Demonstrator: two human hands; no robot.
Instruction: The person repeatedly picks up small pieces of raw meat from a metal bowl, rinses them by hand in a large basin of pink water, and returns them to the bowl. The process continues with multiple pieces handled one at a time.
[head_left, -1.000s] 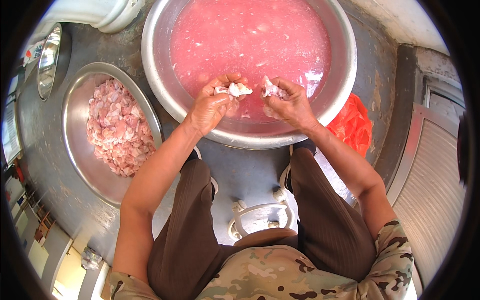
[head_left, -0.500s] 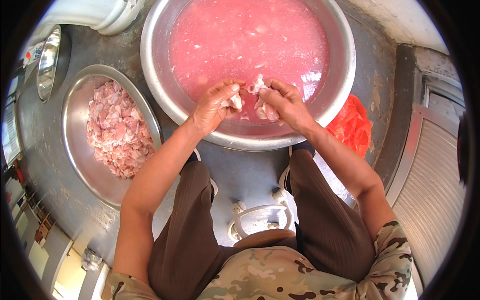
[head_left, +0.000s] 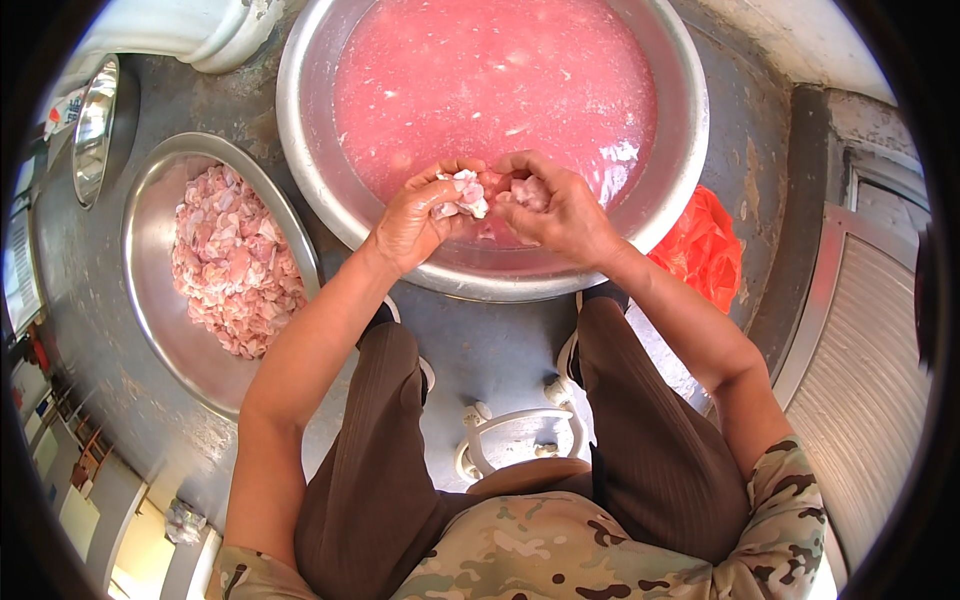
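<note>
Both my hands are over the near side of a large metal basin [head_left: 302, 150] full of cloudy pink water [head_left: 490, 90]. Pale, whitish pieces of raw meat [head_left: 464, 194] sit in my left hand [head_left: 412, 222], its fingers curled round them. Close beside it, my right hand [head_left: 566, 218] grips a pinker piece of raw meat [head_left: 531, 193] between thumb and fingers. The hands nearly meet, and their fingers partly cover what they hold. Whether the pieces are joined to each other I cannot tell.
A metal bowl [head_left: 150, 300] at the left holds a heap of raw meat pieces [head_left: 235, 265]. Another shiny bowl [head_left: 97, 130] stands farther left. A red plastic bag [head_left: 703, 250] lies right of the basin. A white wheeled stool base [head_left: 520, 420] shows between my legs.
The whitish piece that stuck up from my right hand is no longer there. More whitish meat now shows in my left hand. My right hand has turned, its fingers closer to the left.
</note>
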